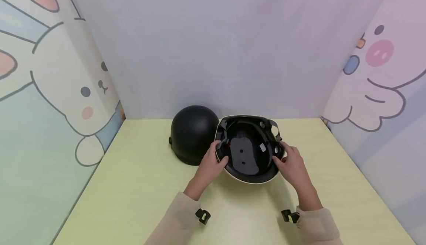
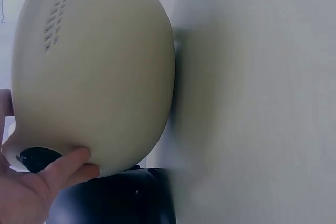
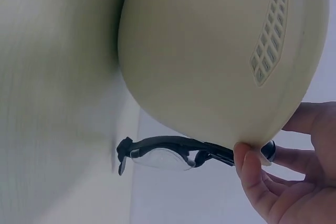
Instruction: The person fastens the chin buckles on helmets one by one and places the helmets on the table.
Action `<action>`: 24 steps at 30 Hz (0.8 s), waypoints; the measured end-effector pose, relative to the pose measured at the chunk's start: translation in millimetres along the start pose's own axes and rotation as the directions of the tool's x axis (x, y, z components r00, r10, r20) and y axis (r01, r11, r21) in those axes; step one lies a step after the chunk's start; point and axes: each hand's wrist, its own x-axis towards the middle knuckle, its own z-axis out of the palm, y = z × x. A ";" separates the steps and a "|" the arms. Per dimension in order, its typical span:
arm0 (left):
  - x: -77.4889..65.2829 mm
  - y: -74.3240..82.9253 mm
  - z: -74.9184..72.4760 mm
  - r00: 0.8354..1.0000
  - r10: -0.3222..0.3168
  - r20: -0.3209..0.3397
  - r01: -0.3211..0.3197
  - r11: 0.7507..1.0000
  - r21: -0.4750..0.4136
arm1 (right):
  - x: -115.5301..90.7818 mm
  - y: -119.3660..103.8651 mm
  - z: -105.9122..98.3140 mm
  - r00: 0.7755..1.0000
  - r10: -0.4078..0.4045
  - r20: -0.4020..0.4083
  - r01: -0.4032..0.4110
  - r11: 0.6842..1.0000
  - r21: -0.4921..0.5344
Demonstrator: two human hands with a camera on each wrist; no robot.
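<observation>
A cream helmet [image 1: 244, 154] with a black inside is held tilted, its hollow toward me. My left hand [image 1: 210, 165] grips the left rim, thumb over the edge; in the left wrist view its fingers [image 2: 68, 166] press the cream shell beside a black oval fitting. On the opposite rim, my right hand [image 1: 293, 165] pinches the edge. Slatted vents show on the shell [image 3: 205, 51] in the right wrist view, and a black-framed clear piece [image 3: 163, 153] hangs by the helmet's side. A black helmet [image 1: 193, 134] sits dome up, just behind and left.
Both helmets are over a pale yellow table [image 1: 133, 186]. A plain curtain-like backdrop [image 1: 206, 53] rises at the table's far edge. Side panels printed with a rabbit [image 1: 63, 75] and a pig [image 1: 392, 82] flank it. Small black devices [image 1: 203, 216] sit at both wrists.
</observation>
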 end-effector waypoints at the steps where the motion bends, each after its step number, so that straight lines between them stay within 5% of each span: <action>1: -1.3 -1.0 0.0 1.000 -0.006 -0.001 0.006 1.000 -0.002 | -1.2 -1.5 -0.8 1.000 -0.001 0.003 0.001 1.000 -0.001; 12: -10.4 -5.2 -1.9 0.999 -0.036 -0.007 0.036 0.999 -0.030 | -8.4 -7.2 -5.0 1.000 -0.016 0.012 0.016 1.000 0.021; 17: -9.8 -1.6 -5.1 0.999 -0.038 -0.001 0.038 0.999 0.005 | -5.5 3.1 -12.2 0.999 -0.035 0.040 0.031 0.995 0.091; 24: -8.5 4.4 -10.9 1.000 -0.007 0.002 0.006 0.995 0.097 | 5.6 30.3 -28.4 0.998 0.044 0.051 -0.054 0.975 0.216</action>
